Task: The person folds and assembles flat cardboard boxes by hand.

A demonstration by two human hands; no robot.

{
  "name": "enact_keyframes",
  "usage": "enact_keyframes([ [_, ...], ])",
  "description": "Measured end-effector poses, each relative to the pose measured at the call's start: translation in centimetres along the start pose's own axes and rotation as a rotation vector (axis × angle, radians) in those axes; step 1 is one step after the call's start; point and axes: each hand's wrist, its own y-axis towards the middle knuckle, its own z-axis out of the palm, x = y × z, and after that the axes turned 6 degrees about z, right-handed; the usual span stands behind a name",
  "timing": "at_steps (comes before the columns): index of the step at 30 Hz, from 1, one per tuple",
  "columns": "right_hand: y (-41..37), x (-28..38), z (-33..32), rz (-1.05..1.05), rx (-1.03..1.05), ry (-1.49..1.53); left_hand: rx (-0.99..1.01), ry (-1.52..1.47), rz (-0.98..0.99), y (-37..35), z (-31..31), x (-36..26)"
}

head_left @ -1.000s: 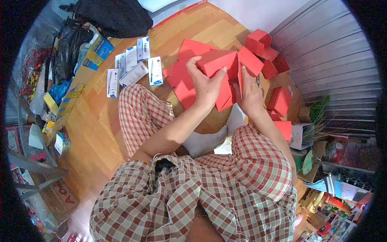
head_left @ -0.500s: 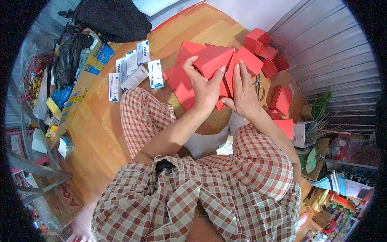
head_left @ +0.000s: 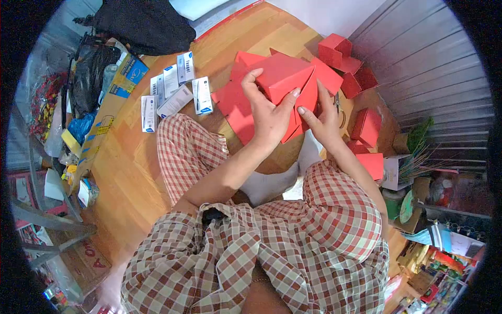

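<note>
A partly folded red cardboard box (head_left: 287,73) is held up between my two hands. My left hand (head_left: 268,116) grips its near left side, thumb on the front edge and fingers curled over the top. At the right side, my right hand (head_left: 325,121) has its thumb against the front panel and its fingers behind it, partly hidden. Beneath the box, flat red card sheets (head_left: 232,107) lie on the floor. Scissors (head_left: 341,112) rest just right of my right hand, partly covered.
Several folded red card pieces (head_left: 366,128) sit along the right wall. To the left lie several small white printed boxes (head_left: 203,96) on the wooden floor (head_left: 125,178). A long cardboard carton (head_left: 102,123) with bags stands further left, and a black bag (head_left: 144,26) at the back.
My right hand has gone from lying flat with fingers stretched along the side panel to gripping it, thumb in front. The box's right panel now stands closer against its body.
</note>
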Motion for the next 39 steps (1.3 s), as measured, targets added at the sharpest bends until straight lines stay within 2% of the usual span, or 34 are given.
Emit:
enact_keyframes([
  [2, 0.0, -0.7, -0.3, 0.236, 0.224, 0.161, 0.051, -0.007, 0.001, 0.1, -0.3, -0.1],
  [5, -0.2, -0.7, 0.0, 0.173, 0.155, 0.206, 0.149, -0.036, -0.009, 0.1, -1.1, 0.3],
  [9, 0.2, -1.3, -0.3, 0.240, 0.123, 0.214, 0.297, 0.073, 0.014, -0.4, -1.9, -0.5],
  [11, 0.1, -1.2, -0.1, 0.122, 0.122, 0.183, 0.259, 0.064, 0.006, -0.6, -2.0, -0.4],
  [15, 0.1, -0.9, 0.4, 0.154, 0.096, 0.274, 0.264, 0.170, 0.100, -0.7, -2.0, -0.7],
  [18, 0.1, -0.8, 0.1, 0.114, 0.058, 0.134, 0.267, 0.177, 0.159, -0.6, -1.7, -0.6],
  [21, -0.1, -0.6, -0.2, 0.159, 0.049, 0.011, 0.258, 0.165, 0.165, -0.8, -1.5, -0.6],
  [23, -0.1, -0.6, -0.3, 0.091, 0.022, -0.057, 0.256, 0.027, 0.042, -0.8, -1.4, -1.3],
  [26, -0.1, -0.3, -0.4, 0.131, 0.012, -0.127, 0.230, -0.019, -0.073, -0.5, -1.2, -2.0],
  [30, -0.1, -0.3, -0.3, 0.091, -0.026, -0.198, 0.239, 0.001, -0.042, -0.4, -1.6, -1.3],
  [35, 0.0, -0.5, 0.1, -0.005, -0.109, -0.245, 0.232, -0.079, -0.136, -0.2, -1.6, -1.9],
  [39, -0.1, -0.3, -0.3, 0.117, -0.014, -0.258, 0.249, -0.082, -0.128, -0.2, -1.6, -2.2],
])
